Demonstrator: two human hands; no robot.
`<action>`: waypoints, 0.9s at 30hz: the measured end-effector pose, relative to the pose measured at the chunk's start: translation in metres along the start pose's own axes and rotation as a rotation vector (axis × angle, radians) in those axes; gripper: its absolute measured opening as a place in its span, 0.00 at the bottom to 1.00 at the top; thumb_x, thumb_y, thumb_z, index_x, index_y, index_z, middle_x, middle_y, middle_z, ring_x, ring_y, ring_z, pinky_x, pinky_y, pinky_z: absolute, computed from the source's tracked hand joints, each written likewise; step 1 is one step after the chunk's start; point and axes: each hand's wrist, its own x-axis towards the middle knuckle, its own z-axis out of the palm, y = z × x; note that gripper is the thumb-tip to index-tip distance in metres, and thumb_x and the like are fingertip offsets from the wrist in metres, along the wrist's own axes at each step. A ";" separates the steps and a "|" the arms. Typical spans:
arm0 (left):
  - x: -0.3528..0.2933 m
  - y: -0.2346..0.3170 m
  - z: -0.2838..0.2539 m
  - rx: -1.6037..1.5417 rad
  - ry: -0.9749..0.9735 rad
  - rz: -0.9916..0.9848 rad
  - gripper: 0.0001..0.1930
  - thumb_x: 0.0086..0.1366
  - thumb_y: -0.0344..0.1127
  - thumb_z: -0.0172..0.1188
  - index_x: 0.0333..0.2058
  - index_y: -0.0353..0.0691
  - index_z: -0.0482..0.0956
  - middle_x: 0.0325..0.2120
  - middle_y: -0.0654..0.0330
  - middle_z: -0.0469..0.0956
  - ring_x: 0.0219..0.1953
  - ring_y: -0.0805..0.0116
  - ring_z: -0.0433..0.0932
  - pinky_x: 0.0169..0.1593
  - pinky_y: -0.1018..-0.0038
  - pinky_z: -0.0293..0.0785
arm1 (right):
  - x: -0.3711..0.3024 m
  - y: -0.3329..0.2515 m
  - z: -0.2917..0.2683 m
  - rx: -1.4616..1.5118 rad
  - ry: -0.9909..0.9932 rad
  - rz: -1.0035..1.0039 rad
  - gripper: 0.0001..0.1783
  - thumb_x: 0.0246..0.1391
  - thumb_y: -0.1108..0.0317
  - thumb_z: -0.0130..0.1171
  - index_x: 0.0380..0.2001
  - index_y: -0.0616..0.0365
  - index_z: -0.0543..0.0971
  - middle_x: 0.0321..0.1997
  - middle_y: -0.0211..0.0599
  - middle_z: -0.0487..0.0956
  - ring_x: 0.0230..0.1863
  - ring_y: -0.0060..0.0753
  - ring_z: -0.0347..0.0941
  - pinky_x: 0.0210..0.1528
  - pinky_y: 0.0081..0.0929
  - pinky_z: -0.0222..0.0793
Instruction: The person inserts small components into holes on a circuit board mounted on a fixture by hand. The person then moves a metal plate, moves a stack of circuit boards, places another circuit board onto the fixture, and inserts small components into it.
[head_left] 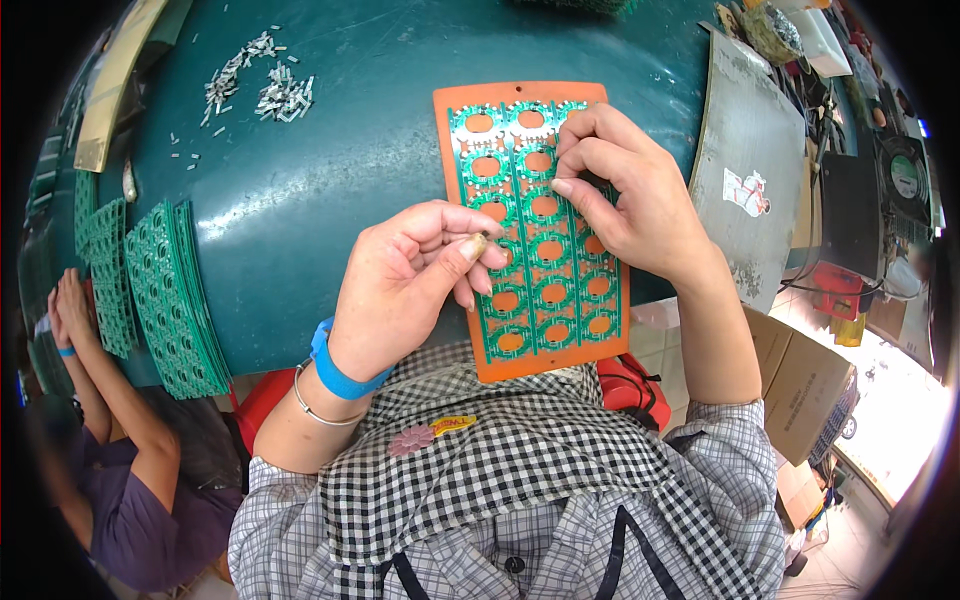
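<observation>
A green circuit board panel [535,240] with rows of round sections and oval openings lies on an orange backing plate [540,366] in front of me. My left hand [415,265] is over the plate's left side. Its thumb and fingers are pinched together, and what they may hold is too small to name. Farther up, my right hand [625,185] bends over the panel's upper right. Its thumb and curled fingertips are close to the board, hiding part of it. Whether something tiny is between them cannot be made out.
Loose small silvery pieces [285,97] lie in piles on the green table [370,150]. Stacked circuit board panels [175,300] stand at the left, near another person's hands [70,305]. A grey metal sheet [755,160] is at the right, with a cardboard box [800,385] below.
</observation>
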 end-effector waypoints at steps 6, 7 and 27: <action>-0.002 0.000 0.001 0.028 0.007 0.002 0.09 0.71 0.27 0.53 0.46 0.31 0.77 0.35 0.57 0.82 0.32 0.75 0.79 0.33 0.81 0.75 | 0.000 0.001 -0.001 -0.034 -0.002 -0.046 0.06 0.47 0.78 0.63 0.27 0.62 0.75 0.39 0.36 0.74 0.40 0.42 0.75 0.39 0.35 0.73; -0.002 0.000 0.001 0.024 0.006 0.004 0.09 0.71 0.27 0.53 0.46 0.31 0.77 0.35 0.57 0.82 0.32 0.75 0.79 0.33 0.81 0.75 | 0.000 0.002 -0.002 -0.038 -0.007 -0.058 0.06 0.47 0.78 0.63 0.27 0.62 0.75 0.39 0.36 0.74 0.40 0.42 0.75 0.39 0.35 0.73; -0.003 0.001 0.005 0.033 0.008 -0.005 0.10 0.71 0.26 0.53 0.48 0.33 0.77 0.35 0.60 0.82 0.33 0.79 0.78 0.35 0.83 0.75 | 0.000 -0.007 0.011 -0.331 0.023 -0.127 0.10 0.43 0.75 0.64 0.33 0.60 0.77 0.43 0.35 0.78 0.44 0.41 0.77 0.38 0.33 0.78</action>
